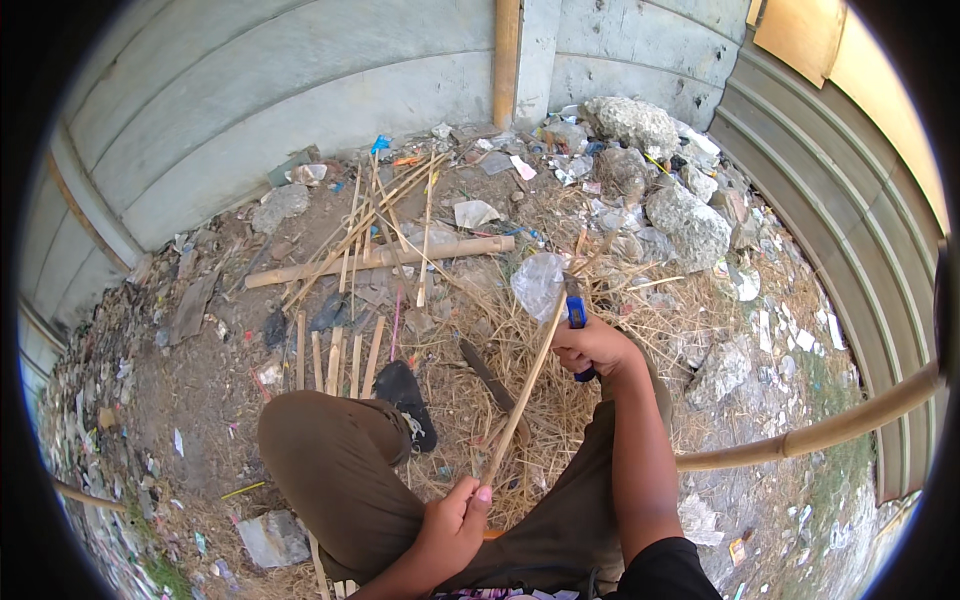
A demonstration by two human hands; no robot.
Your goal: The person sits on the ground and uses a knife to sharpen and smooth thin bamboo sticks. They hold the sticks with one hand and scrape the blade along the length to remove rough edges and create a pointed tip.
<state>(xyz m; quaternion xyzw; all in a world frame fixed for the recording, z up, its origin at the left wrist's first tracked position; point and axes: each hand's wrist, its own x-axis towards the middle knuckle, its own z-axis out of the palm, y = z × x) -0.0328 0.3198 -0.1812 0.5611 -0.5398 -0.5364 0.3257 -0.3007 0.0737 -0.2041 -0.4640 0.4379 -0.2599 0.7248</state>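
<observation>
My left hand (452,532) is closed around the lower end of a long, pale bamboo strip (527,392), which slants up and to the right. Near the strip's far end, my right hand (597,347) grips a blue-handled cutting tool (577,309). The tool's dark metal tip lies against or right beside the strip; its exact form is unclear. A clear plastic bag (538,285) lies just past that end. Between my legs, a dark, flat blade (487,376) rests on straw-like shavings (560,425).
Several cut bamboo strips (375,352) lie beyond my left knee. Thin sticks (350,235) cross a thick bamboo pole (380,260). Concrete rubble (690,225) and litter sit at the far right, before a grey wall (300,95). Another bamboo pole (830,430) juts in from the right.
</observation>
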